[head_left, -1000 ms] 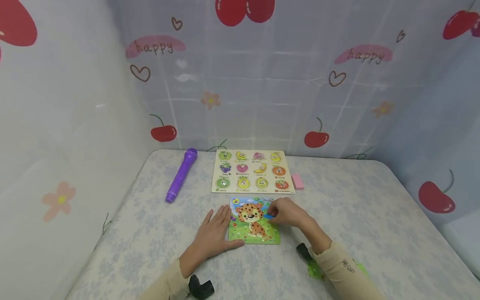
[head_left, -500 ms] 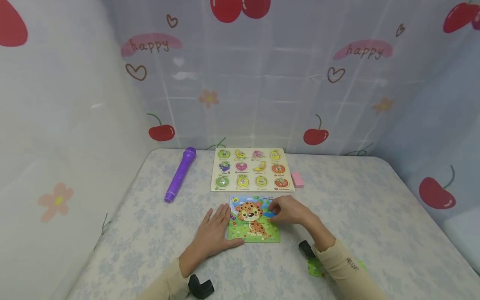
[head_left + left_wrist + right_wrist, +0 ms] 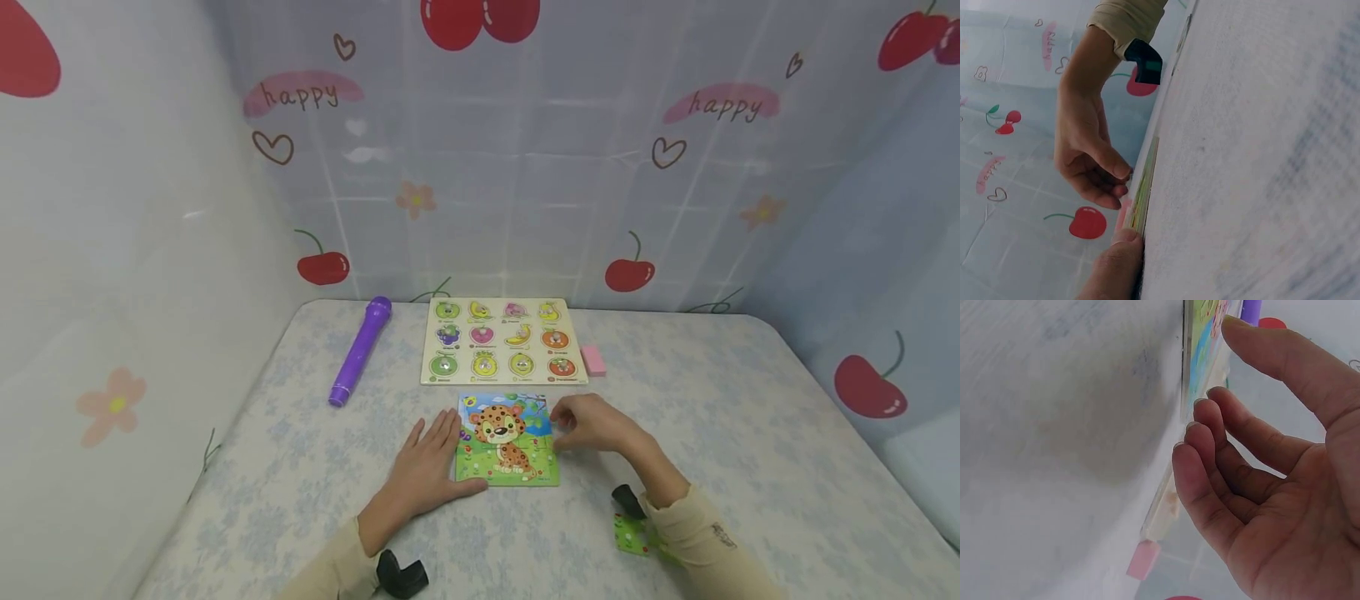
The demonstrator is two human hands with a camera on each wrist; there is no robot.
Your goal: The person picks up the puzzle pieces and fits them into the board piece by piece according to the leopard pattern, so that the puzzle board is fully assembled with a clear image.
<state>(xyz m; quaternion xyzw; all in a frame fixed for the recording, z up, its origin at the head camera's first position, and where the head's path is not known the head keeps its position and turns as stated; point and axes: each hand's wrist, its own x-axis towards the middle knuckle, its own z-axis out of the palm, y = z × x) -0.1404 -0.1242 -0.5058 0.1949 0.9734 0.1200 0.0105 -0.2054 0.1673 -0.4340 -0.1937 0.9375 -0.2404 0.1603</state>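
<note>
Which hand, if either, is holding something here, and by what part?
Neither holds anything. The left hand rests flat against the leopard puzzle's left edge; the right hand hangs beside its right edge, fingers loosely curled, empty.

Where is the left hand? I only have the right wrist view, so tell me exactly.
Observer: The left hand lies flat on the table, fingers straight, against the left edge of the square leopard picture puzzle.
Operator: Now report what lies behind that puzzle.
Observer: A pale wooden board of round fruit pegs lies flat, just beyond the puzzle's far edge.
Operator: Check for loose pieces by the right arm.
Observer: One flat green piece lies on the table beside the right sleeve, apart from the puzzle.
</note>
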